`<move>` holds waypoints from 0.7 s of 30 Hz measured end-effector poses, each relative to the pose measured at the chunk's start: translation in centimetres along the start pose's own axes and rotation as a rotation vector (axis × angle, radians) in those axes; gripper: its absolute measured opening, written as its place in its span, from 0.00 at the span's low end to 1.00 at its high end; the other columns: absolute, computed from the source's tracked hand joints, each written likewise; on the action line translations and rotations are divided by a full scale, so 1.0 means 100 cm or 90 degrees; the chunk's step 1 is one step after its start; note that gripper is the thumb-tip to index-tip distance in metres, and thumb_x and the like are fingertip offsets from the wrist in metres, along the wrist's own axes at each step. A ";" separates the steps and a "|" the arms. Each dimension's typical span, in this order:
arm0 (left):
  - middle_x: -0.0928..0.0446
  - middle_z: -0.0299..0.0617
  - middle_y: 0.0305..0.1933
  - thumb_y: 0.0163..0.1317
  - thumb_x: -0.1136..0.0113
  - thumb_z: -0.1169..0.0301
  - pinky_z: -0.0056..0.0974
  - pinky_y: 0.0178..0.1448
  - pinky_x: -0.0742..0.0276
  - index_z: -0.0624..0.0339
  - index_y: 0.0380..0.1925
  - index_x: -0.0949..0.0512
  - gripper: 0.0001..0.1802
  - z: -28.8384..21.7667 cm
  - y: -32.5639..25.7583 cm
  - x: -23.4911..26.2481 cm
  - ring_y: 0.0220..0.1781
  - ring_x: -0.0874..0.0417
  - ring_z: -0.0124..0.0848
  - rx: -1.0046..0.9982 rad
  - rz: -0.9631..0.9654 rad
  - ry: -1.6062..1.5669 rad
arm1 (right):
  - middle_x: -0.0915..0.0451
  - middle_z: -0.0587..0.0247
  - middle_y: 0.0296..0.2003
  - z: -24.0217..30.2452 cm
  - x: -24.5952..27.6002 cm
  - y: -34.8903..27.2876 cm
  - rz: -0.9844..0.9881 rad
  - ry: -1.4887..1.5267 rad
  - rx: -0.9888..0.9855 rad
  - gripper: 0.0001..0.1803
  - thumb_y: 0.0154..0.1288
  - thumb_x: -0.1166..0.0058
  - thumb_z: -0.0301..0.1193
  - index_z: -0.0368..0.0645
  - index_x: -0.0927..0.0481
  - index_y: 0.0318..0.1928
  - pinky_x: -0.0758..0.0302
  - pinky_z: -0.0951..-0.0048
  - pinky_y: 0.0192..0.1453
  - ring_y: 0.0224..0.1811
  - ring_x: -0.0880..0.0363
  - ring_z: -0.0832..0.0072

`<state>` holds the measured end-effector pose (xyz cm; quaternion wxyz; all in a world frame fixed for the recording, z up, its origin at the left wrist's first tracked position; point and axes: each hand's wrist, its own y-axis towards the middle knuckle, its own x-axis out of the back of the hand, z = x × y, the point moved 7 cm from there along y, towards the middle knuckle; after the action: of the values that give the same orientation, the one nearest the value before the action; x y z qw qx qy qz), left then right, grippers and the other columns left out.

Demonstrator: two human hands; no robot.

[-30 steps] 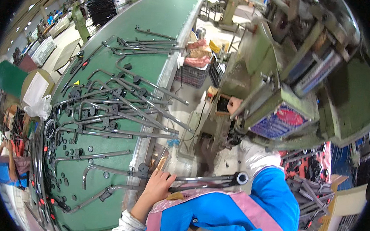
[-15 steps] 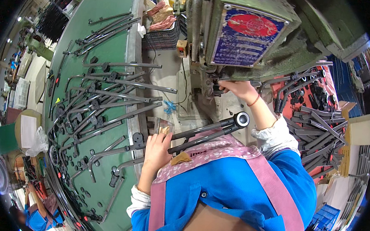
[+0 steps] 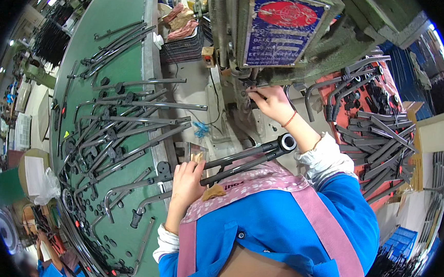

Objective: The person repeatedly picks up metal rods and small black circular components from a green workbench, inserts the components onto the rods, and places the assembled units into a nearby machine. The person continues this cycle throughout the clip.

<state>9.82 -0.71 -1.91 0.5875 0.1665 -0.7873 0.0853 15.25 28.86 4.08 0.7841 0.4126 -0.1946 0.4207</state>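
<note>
My left hand (image 3: 187, 181) is closed round a black tubular frame (image 3: 241, 158), two long dark tubes joined at a ringed end in front of my apron. Its bent ends reach left over the green table. My right hand (image 3: 272, 102) is up at the green press machine (image 3: 336, 54), thumb and fingers pinched together beside the upright part under its head. What those fingertips grip is too small to make out. A tan scrap of cloth or glove (image 3: 213, 192) lies against the apron by my left hand.
On the green table (image 3: 123, 8) several similar black tube frames (image 3: 130, 119) lie piled among small black caps. A dark basket with rags (image 3: 182, 43) stands behind. At right, a red surface (image 3: 333, 92) bears black bars (image 3: 378, 144). Another person (image 3: 61, 263) is at lower left.
The view has shifted slightly. My right hand's fingertips have moved a little up at the machine, and a dark piece near them no longer shows. My left hand keeps its grip on the frame.
</note>
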 end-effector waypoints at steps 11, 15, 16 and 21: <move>0.24 0.44 0.38 0.46 0.34 0.70 0.45 0.47 0.32 0.58 0.49 0.22 0.26 -0.018 0.014 -0.018 0.42 0.25 0.43 -0.033 -0.009 0.043 | 0.17 0.47 0.38 0.024 -0.022 -0.080 0.473 -0.028 -0.156 0.27 0.56 0.40 0.52 0.39 0.18 0.42 0.23 0.52 0.47 0.43 0.19 0.50; 0.25 0.45 0.44 0.53 0.43 0.70 0.47 0.53 0.33 0.57 0.55 0.25 0.25 -0.050 0.038 -0.029 0.48 0.25 0.45 -0.055 0.064 0.026 | 0.19 0.53 0.31 0.048 -0.045 -0.138 0.368 -0.123 0.058 0.25 0.45 0.36 0.42 0.40 0.24 0.41 0.22 0.55 0.37 0.35 0.18 0.52; 0.25 0.45 0.46 0.54 0.44 0.70 0.47 0.54 0.33 0.57 0.56 0.26 0.25 -0.060 0.044 -0.031 0.49 0.25 0.45 -0.075 0.056 0.027 | 0.20 0.53 0.30 0.034 -0.049 -0.147 0.390 -0.166 0.024 0.22 0.43 0.37 0.37 0.39 0.26 0.39 0.22 0.56 0.36 0.34 0.18 0.52; 0.32 0.45 0.62 0.59 0.44 0.68 0.53 0.66 0.40 0.59 0.62 0.30 0.28 -0.097 0.061 -0.016 0.66 0.34 0.46 -0.154 -0.097 0.199 | 0.22 0.54 0.28 0.009 0.047 -0.163 0.287 -0.154 0.023 0.19 0.39 0.40 0.31 0.41 0.28 0.36 0.23 0.55 0.35 0.33 0.19 0.52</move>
<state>16.73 8.40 -0.21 0.7229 0.1388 -0.6762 -0.0298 31.31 25.51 -0.23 0.6341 0.4199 -0.3667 0.5359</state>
